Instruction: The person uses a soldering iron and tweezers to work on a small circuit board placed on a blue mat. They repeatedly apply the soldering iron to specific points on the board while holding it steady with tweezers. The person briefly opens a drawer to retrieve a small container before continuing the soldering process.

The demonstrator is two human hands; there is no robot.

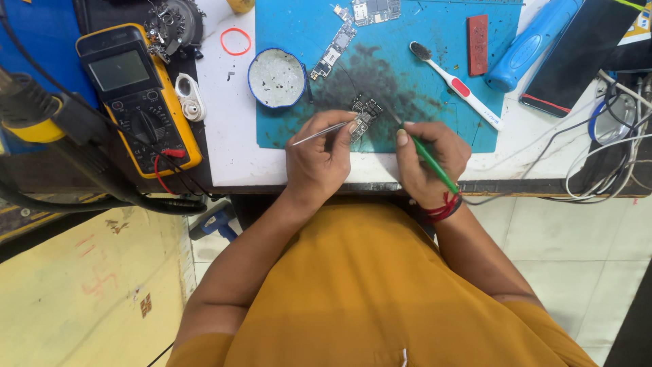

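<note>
One small circuit board (365,112) is held near the front edge of the blue mat (435,75), pinched by the left hand (319,160), which is also closed on one pair of tweezers (319,133). One green-handled tool (428,158) is gripped by the right hand (428,163), its tip set at the board. Two more boards (336,49) are seen toward the mat's back edge, with one round tin (276,78) at its left edge, one toothbrush (454,83), one red block (477,35), and one yellow multimeter (139,95) at the worktop's left

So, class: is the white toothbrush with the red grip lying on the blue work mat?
Yes, the white toothbrush with the red grip lies across the blue work mat, untouched by either hand.
</note>
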